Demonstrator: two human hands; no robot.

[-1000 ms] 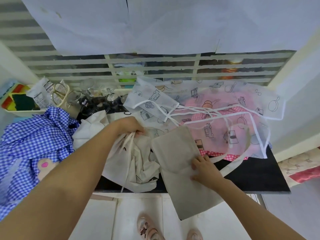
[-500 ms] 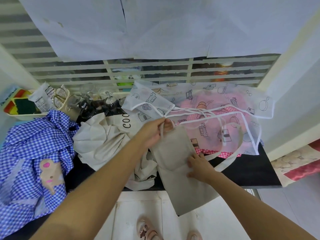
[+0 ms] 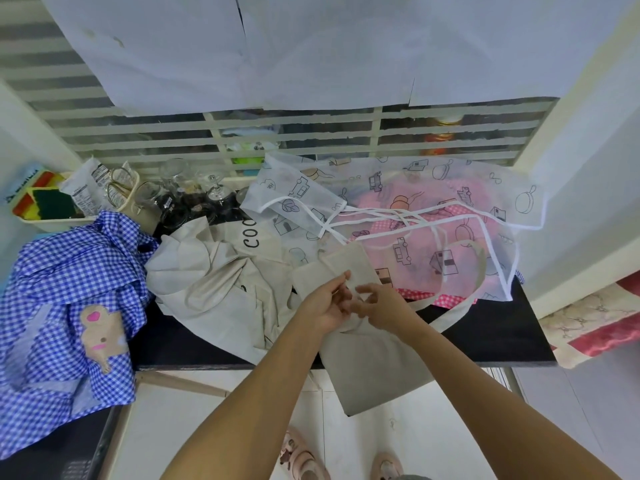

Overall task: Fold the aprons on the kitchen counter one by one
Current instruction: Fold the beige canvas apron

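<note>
A beige apron (image 3: pixel 367 368) lies in a folded strip across the black counter (image 3: pixel 502 334), its lower end hanging over the front edge. Its crumpled part with dark lettering (image 3: pixel 214 271) is bunched to the left. My left hand (image 3: pixel 325 304) and my right hand (image 3: pixel 381 303) meet on top of the folded strip, fingers curled, pinching a thin beige strap between them. The strap's wide loop (image 3: pixel 479 268) runs off to the right. A blue checked apron (image 3: pixel 62 289) lies at the left. A sheer white printed apron (image 3: pixel 415 202) covers a pink checked one (image 3: pixel 446 299) at the back right.
Glass jars (image 3: pixel 173 199), a packet and scissors in a cream tub (image 3: pixel 114 192) and a tray of sponges (image 3: pixel 41 202) crowd the back left by the slatted window. A white wall (image 3: pixel 588 202) bounds the counter's right end. My feet (image 3: pixel 304 459) stand on pale floor tiles below.
My left hand left the crumpled beige cloth, drew a strap over to the folded strip, then came down to meet my right hand, which shifted slightly up the strip.
</note>
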